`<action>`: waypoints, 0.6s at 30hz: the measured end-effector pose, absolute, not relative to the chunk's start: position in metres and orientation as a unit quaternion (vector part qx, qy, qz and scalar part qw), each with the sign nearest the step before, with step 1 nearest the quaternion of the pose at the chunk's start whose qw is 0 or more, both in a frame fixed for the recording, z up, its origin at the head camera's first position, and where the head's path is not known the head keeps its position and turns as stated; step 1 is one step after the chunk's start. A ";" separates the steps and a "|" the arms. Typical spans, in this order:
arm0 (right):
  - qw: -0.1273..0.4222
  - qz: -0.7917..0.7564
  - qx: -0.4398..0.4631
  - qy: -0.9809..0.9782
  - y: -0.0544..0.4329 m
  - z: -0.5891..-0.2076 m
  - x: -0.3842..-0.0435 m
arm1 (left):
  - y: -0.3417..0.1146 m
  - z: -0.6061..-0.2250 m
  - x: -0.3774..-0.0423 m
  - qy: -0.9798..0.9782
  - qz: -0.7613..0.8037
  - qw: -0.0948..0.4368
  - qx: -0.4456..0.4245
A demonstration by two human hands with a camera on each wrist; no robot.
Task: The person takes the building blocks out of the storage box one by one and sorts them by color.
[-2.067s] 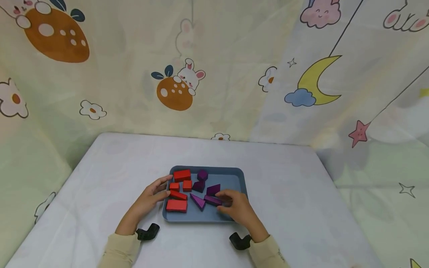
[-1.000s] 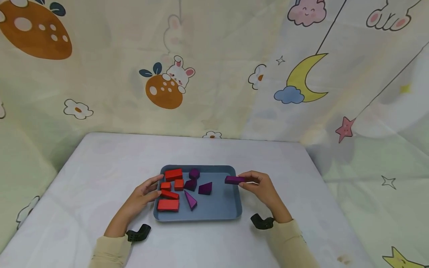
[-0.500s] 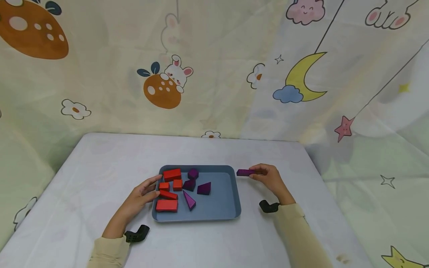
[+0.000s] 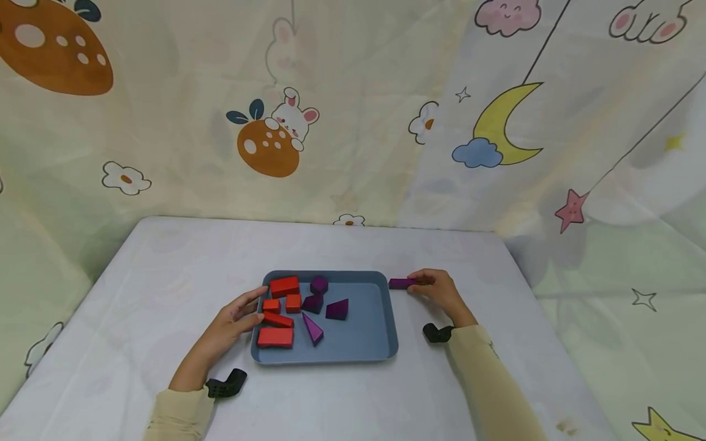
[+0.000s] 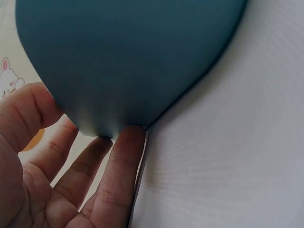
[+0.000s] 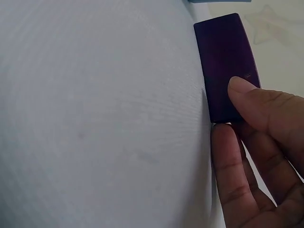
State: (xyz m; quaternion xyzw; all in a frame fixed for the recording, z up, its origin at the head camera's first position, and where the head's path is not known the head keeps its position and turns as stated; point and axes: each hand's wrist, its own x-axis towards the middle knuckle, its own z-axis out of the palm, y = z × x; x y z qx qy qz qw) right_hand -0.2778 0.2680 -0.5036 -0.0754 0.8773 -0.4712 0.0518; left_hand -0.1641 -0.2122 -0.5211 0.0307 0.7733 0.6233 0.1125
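In the head view a blue-grey tray (image 4: pixel 353 355) lies on the table. My left hand (image 4: pixel 234 315) rests at its left rim; in the left wrist view the fingertips (image 5: pixel 130 137) touch the tray's outer wall (image 5: pixel 123 66). Just beyond the tray's right edge, my right hand (image 4: pixel 441 294) pinches a purple wooden block (image 4: pixel 399 283) by its right end. The right wrist view shows the block (image 6: pixel 225 61) standing on its narrow side right at the white cloth, the thumb (image 6: pixel 256 102) on its broad face and the other fingers behind and beneath.
Several red blocks (image 4: pixel 276 337) fill the tray's left side. Beside them are purple pieces: a hexagonal block (image 4: pixel 318 284), a pentagonal block (image 4: pixel 312 303), a four-sided block (image 4: pixel 337 309) and a triangular block (image 4: pixel 313 329). A printed cloth (image 4: pixel 364 153) hangs behind the white table (image 4: pixel 331 404).
My right hand has lifted the long purple block from the tray and carried it right, past the rim, down near the table. My left hand has stayed at the tray's left rim.
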 end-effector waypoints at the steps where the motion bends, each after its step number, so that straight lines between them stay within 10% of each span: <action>1: 0.051 -0.471 -0.074 0.878 0.268 -0.504 -0.278 | -0.212 -0.521 -0.164 0.774 0.622 0.113 0.029; 18: 0.016 -0.488 -0.095 0.868 0.262 -0.469 -0.253 | -0.213 -0.521 -0.166 0.774 0.622 0.111 0.035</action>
